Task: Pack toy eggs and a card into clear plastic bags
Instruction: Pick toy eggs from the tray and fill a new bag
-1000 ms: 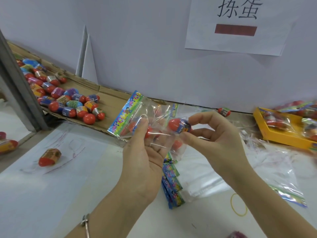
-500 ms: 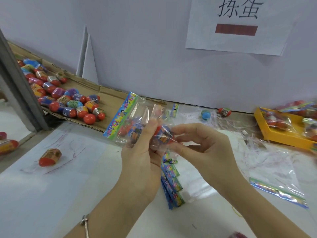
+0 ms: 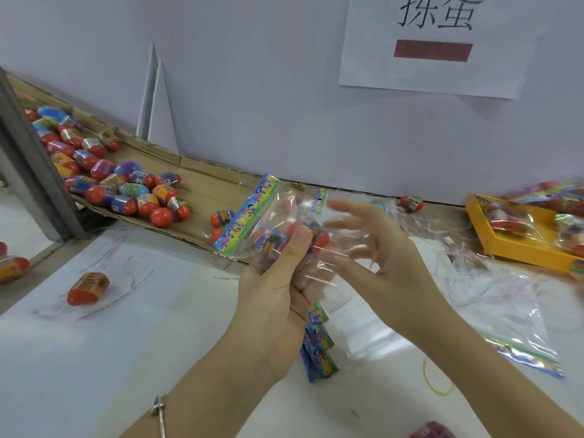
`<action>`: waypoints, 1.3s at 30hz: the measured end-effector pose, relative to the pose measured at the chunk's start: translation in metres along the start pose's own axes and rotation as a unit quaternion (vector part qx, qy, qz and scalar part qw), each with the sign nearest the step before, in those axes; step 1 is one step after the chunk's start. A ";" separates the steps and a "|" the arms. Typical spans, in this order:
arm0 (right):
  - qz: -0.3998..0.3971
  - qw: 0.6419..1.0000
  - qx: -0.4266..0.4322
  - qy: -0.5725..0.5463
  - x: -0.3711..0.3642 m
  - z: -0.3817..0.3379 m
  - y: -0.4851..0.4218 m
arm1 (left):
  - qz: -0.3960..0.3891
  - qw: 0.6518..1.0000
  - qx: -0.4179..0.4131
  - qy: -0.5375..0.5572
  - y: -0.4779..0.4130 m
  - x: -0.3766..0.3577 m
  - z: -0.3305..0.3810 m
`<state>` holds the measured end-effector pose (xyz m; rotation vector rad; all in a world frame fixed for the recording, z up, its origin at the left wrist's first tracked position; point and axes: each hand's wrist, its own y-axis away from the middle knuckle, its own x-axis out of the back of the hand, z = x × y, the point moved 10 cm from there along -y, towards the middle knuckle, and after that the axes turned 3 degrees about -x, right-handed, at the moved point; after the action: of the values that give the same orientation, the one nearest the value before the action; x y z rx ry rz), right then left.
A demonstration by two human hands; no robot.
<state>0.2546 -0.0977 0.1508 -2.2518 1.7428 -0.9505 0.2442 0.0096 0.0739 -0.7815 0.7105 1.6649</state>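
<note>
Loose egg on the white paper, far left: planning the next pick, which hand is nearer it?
Left. The left hand grips the bag right of the egg; the open right hand is farther right.

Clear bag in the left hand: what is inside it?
Red-ended toy eggs, at least two, show through the clear bag beside its colourful strip. The thumb of the left hand covers part, so the full count is hidden.
</note>
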 end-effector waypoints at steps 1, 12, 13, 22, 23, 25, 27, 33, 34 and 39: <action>-0.007 1.000 -0.002 -0.003 0.000 0.000 -0.001 | -0.007 1.000 0.003 -0.005 0.001 -0.001 -0.001; 0.082 0.992 -0.070 -0.068 0.019 0.019 -0.001 | -0.023 0.995 0.063 -0.077 0.005 0.001 -0.021; 0.084 0.991 -0.077 -0.074 0.019 0.021 -0.001 | -0.023 0.994 0.066 -0.082 0.005 0.001 -0.021; 0.062 0.989 -0.085 -0.100 0.018 0.026 -0.004 | 0.033 0.999 0.038 -0.006 -0.004 0.009 -0.007; 0.045 0.990 -0.089 -0.095 0.016 0.025 -0.004 | 0.033 0.999 0.040 0.000 -0.004 0.010 -0.008; 0.019 0.994 -0.087 -0.060 0.015 0.022 -0.004 | 0.027 0.998 0.056 0.002 -0.004 0.010 -0.012; 0.017 0.997 -0.080 -0.014 0.017 0.018 -0.004 | 0.012 0.998 0.068 0.000 -0.004 0.006 -0.013; 0.050 0.996 -0.073 0.024 0.019 0.019 -0.002 | -0.016 0.994 0.091 -0.054 -0.004 0.004 -0.017; 0.056 0.995 -0.080 0.023 0.020 0.021 -0.002 | -0.017 0.994 0.092 -0.062 -0.004 0.004 -0.016; 0.039 0.997 -0.067 0.027 0.015 0.018 -0.001 | -0.019 0.995 0.092 -0.042 -0.005 0.003 -0.014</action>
<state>0.2677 -0.1158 0.1427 -2.2380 1.9573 -0.9135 0.2505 0.0015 0.0624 -0.5878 0.7734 1.5634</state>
